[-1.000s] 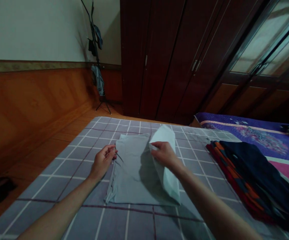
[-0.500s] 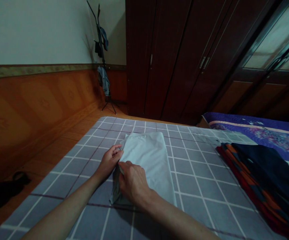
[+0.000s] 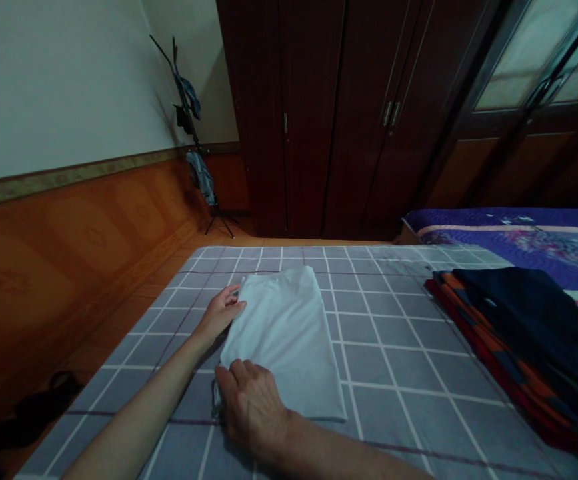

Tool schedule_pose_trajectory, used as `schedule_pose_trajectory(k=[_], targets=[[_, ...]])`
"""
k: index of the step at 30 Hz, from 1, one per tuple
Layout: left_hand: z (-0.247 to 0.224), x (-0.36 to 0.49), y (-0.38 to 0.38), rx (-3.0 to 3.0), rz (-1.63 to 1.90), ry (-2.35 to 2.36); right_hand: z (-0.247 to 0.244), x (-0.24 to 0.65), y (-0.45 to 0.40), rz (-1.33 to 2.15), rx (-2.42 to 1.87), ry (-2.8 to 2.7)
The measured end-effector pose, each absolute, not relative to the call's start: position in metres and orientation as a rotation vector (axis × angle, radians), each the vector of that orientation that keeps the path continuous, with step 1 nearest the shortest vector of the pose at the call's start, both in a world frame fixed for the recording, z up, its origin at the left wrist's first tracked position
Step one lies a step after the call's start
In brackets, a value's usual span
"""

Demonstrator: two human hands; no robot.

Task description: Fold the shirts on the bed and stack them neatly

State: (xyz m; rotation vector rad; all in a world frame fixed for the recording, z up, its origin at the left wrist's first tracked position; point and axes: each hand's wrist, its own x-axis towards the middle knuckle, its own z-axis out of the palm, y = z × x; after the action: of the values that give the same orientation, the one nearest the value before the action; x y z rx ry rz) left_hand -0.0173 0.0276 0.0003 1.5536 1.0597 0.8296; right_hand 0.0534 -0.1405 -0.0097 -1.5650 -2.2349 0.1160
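Observation:
A folded white garment [image 3: 289, 333] lies on the checked grey bedsheet [image 3: 383, 367] in front of me. At its far left edge, my left hand [image 3: 223, 312] pinches the cloth between thumb and fingers. My right hand [image 3: 253, 403] is closed on the near left corner of the same garment, knuckles up. The fingertips of the right hand are partly hidden behind the hand. Some creases run across the top of the white cloth.
To the right lies a stack of folded dark blue, orange and red clothes [image 3: 523, 327]. Beyond it is a purple patterned bedspread [image 3: 469, 223]. A dark wardrobe [image 3: 313, 133] and a coat stand [image 3: 189, 113] stand behind. Dark items [image 3: 33, 413] lie on the floor at left.
My right hand has slid along the garment's left edge toward me, to the near corner. My left hand keeps its place at the far edge. The view has tilted slightly.

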Motion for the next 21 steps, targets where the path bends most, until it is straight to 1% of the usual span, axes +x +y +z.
schedule_pose_trajectory(k=[6,12,21], targets=[[-0.004,0.01,0.056,1.595,0.91,1.154,-0.013,0.054,-0.143,-0.033,-1.45,-2.296],[-0.011,0.003,0.063,1.718,1.02,1.196,-0.014,0.056,-0.143,-0.109,-1.359,-2.319],[-0.024,-0.004,0.07,2.004,0.959,1.316,-0.018,0.055,-0.142,-0.115,-1.265,-2.366]])
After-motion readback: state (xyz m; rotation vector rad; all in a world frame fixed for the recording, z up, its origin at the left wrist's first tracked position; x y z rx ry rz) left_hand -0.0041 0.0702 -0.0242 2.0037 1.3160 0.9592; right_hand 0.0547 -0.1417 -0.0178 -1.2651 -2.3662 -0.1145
